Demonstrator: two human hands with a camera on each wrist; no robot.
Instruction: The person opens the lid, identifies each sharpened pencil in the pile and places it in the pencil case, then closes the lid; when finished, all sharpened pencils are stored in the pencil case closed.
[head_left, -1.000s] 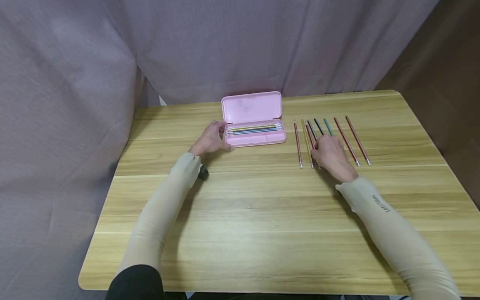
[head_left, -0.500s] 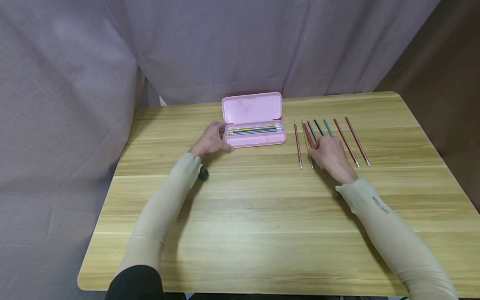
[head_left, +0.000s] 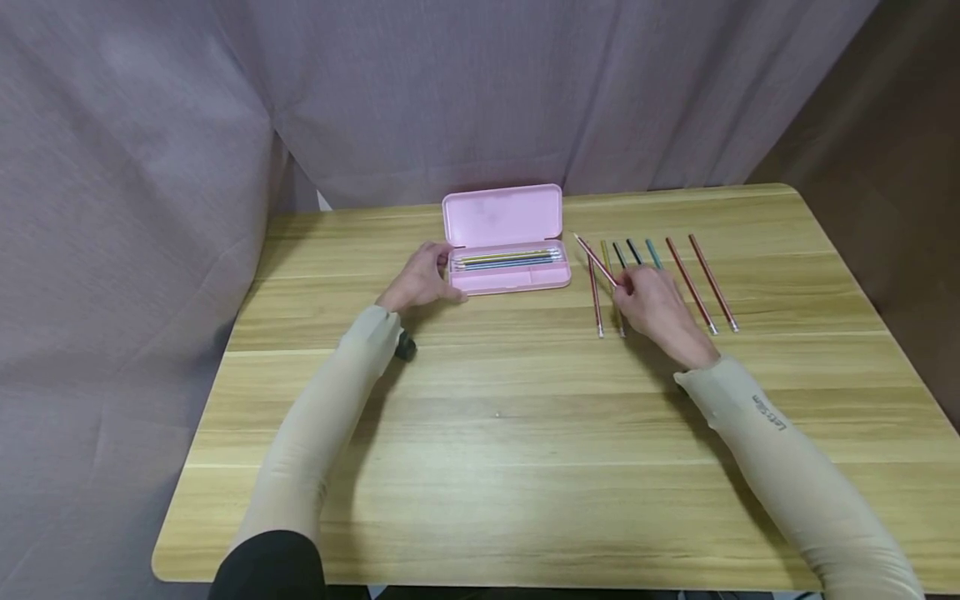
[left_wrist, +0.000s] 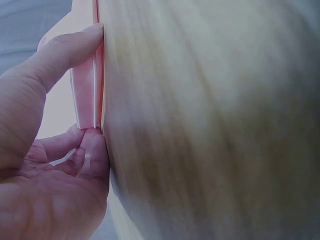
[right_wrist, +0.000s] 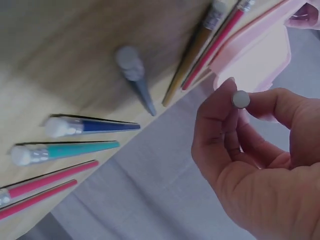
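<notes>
Right hand (head_left: 654, 307) grip pinching red pencil (head_left: 596, 260) near eraser end: light, stiff, slim, likely rolls. Left hand (head_left: 422, 279) grip clasping pink pencil case (head_left: 504, 242) end.

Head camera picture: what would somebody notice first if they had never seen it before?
Probably the open pink pencil case at the back of the wooden table, with pencils lying inside and the left hand gripping its end. Next, the row of colored pencils lying to its right, where the right hand pinches a red pencil, lifted and slanting toward the case.
</notes>
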